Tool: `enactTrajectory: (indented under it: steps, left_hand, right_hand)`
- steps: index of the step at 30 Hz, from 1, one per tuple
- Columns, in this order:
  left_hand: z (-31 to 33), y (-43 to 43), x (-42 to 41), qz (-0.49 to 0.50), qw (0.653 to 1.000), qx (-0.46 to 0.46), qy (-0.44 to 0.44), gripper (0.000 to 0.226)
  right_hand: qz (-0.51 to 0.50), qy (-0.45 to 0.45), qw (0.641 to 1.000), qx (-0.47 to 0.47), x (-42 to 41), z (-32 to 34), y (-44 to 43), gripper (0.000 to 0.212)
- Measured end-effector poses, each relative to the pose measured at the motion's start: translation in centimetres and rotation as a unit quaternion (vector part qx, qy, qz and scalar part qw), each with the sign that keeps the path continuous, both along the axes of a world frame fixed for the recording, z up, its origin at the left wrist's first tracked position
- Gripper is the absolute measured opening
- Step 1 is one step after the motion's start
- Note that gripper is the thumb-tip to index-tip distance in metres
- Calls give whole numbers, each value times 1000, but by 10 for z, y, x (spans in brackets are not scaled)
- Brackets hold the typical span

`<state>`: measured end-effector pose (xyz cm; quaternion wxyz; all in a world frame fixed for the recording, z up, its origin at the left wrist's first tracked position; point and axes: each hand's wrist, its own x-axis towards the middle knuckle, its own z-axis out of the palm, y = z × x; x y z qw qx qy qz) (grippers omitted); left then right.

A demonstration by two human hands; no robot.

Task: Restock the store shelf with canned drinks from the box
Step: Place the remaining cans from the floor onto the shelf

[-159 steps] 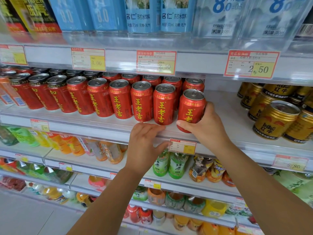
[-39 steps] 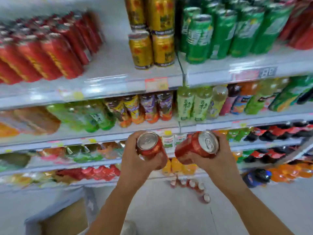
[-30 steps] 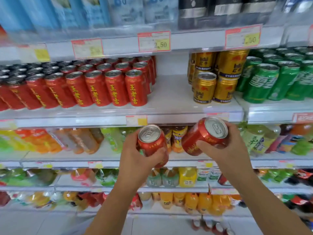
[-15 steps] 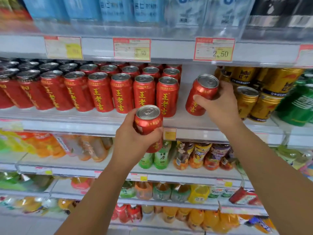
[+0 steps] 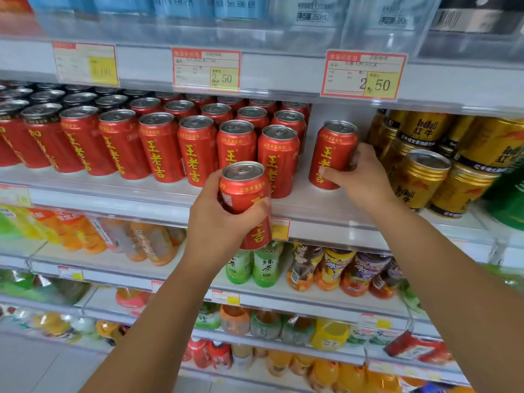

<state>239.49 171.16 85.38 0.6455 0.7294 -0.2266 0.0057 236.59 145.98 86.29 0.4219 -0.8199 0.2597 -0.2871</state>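
— What sits furthest left?
— Rows of red aluminium cans with yellow lettering (image 5: 158, 146), upright and packed several deep on the white store shelf (image 5: 99, 188).
— And the left hand?
— The left hand (image 5: 221, 228) grips another red drink can (image 5: 243, 188) of the same kind. The thumb is on the can's left side and the fingers (image 5: 255, 208) curl close together across its front. The can is upright, held in the air in front of the shelf's edge, just below the rightmost can of the front row.
— To the right of that?
— A bare strip of shelf, then a second held red can (image 5: 333, 154). The right hand (image 5: 360, 180) wraps it low down, thumb across the front, fingers curled round the right side. The can leans slightly, with its base at the shelf surface; whether it rests fully I cannot tell. It stands apart from the red rows.
— What is beside it?
— Stubby gold metal cans with dark bands (image 5: 419, 177), crowded just right of that hand, and a green can (image 5: 507, 199) at the far right. Above, red-bordered paper price tags (image 5: 364, 75) read 2.50.
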Motion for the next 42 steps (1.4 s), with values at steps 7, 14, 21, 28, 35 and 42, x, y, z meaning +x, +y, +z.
enactTrajectory:
  steps: [7, 14, 21, 28, 35, 42]
  left_hand:
    - [5, 7, 2, -5, 1000, -6, -4, 53]
    - [0, 4, 12, -25, 1000, -3, -16, 51]
    - [-5, 0, 12, -20, 999, 10, -27, 48]
    - [-4, -3, 10, -7, 999, 21, -32, 43]
    - [-4, -3, 10, -7, 999, 26, -33, 45]
    - [-1, -4, 5, -22, 999, 20, -16, 45]
  right_hand:
    - [-25, 9, 1000, 11, 51, 4, -25, 72]
    - [-35, -7, 999, -24, 93, -5, -49, 67]
    - [-56, -13, 998, -19, 118, -10, -66, 68]
    - [-64, -8, 998, -27, 128, -14, -76, 63]
    - [-74, 49, 993, -72, 130, -9, -82, 67]
    - [-86, 60, 994, 12, 106, 7, -60, 74]
